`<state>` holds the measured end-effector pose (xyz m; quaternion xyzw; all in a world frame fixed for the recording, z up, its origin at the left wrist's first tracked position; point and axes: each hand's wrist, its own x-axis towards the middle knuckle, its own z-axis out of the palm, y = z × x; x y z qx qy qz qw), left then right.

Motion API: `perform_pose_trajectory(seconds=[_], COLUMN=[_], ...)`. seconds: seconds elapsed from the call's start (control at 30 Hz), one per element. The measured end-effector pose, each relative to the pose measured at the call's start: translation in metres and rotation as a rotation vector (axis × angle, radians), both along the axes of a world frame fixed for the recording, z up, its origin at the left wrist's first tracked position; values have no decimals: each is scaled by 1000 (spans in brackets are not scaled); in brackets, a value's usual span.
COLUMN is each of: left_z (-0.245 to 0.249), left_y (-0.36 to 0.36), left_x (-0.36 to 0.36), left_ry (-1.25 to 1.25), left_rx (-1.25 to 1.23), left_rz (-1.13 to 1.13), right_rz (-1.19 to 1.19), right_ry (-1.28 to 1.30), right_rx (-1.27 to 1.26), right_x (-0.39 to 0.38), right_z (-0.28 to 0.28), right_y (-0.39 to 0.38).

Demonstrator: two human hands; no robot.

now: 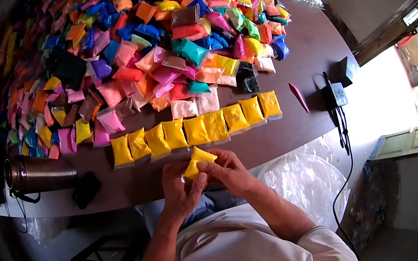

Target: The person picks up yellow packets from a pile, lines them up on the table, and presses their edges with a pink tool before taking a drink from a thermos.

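Near the front edge of the table, a yellow packet (199, 156) is held between both hands. My left hand (178, 185) is closed on its left side, with the thumb near the lower edge. The fingers of my right hand (230, 172) grip the packet's right side, the thumb pressed on its face. Just beyond my hands lies a row of several yellow packets (195, 131), side by side and slightly curved. They look like soft, filled pouches with clear edges. The fingers behind the held packet are partly hidden.
A large heap of coloured packets (191, 51) covers the far side of the table (296, 130). A metal flask (43, 172) lies at left beside a black object (86, 190). At right are a pink pen-like tool (299, 97), a small boxy device (336, 95) and cables.
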<state>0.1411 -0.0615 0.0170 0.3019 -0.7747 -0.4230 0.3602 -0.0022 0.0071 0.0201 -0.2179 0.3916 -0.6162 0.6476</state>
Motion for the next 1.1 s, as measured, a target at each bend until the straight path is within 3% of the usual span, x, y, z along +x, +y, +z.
perform_pose_trajectory(seconds=[0.13, 0.2, 0.33, 0.4, 0.53, 0.63, 0.7, 0.83, 0.93, 1.0, 1.1], left_z=[-2, 4, 6, 1, -2, 8, 10, 0, -4, -7, -4], left_y=[-1, -9, -5, -5, 4, 0, -5, -4, 3, 7, -2], left_x=[1, 3, 1, 0, -4, -6, -4, -4, -6, -3, 3], left_ry=[67, -7, -10, 17, 121, 105, -56, -104, 97, 171, -1], left_rx=[-10, -34, 14, -24, 151, 23, -135, -141, -44, 260, 138], left_rz=[-7, -130, -68, -9, 55, 13, -106, -76, 42, 27, -115], right_rz=[-75, -83, -80, -122, -10, 19, 132, 29, -42, -190, -235], right_ry=[96, 140, 167, -160, -400, -313, -262, -92, -7, 60, 107], right_rx=[-53, -52, -16, -14, -12, 1, -126, 7, 26, -56, -21], right_x=[-1, -1, 0, -2, -9, -9, -9, -12, -13, -8, -4], right_z=[0, -1, -4, 0, 18, 10, 2, 5, 12, 14, 6], right_y=[0, 2, 2, 1, 1, 3, 4, 8, 7, 4, 1])
